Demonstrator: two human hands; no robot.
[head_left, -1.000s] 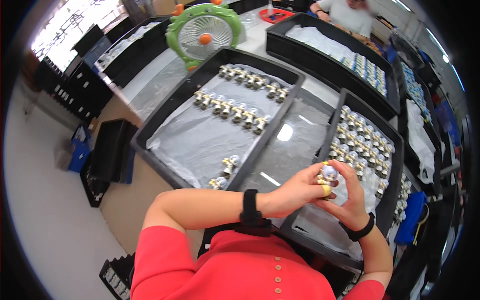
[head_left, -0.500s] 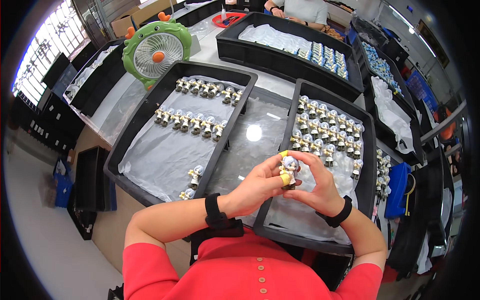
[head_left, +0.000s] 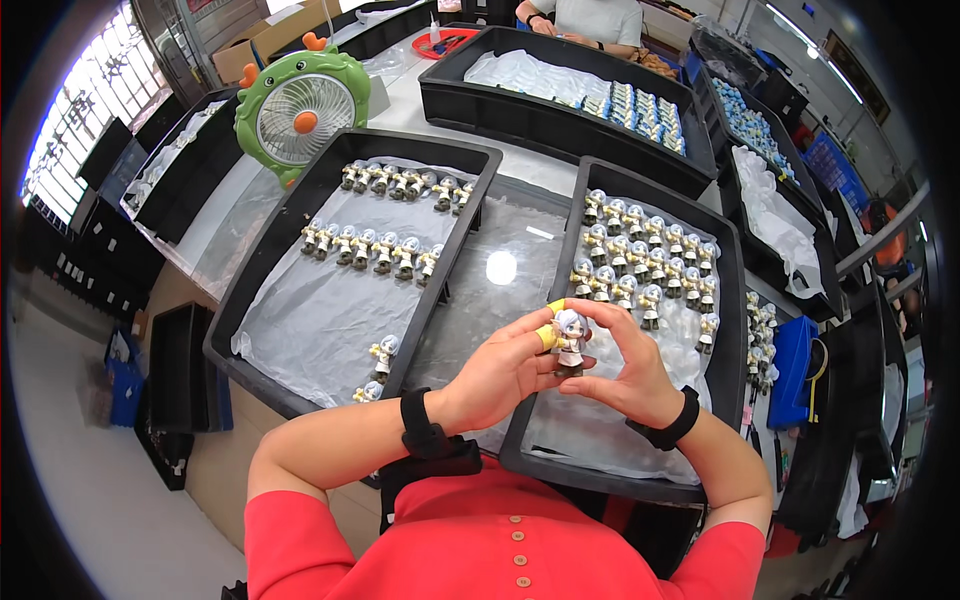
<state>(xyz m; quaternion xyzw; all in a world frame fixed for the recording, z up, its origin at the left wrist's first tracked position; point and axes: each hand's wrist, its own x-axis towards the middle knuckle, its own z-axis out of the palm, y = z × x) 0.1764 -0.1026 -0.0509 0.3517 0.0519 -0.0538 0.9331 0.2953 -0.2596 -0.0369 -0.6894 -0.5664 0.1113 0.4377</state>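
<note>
One figure (head_left: 570,345), gripped by fingers of left hand (head_left: 495,376) and right hand (head_left: 640,382) at right tray (head_left: 731,340), shows more front now left thumb (head_left: 546,337) has shifted up.

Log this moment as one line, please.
Left hand: holding pale-haired figurine | Right hand: curled around figurine, contact unclear | Left tray: rows of figurines, bare liner between | Right tray: more figurines

My red short-sleeved top (head_left: 430,550) has tan buttons (head_left: 519,536) toward six o'clock. I wear black wristbands (head_left: 422,424) and yellow finger covers (head_left: 546,337).
</note>
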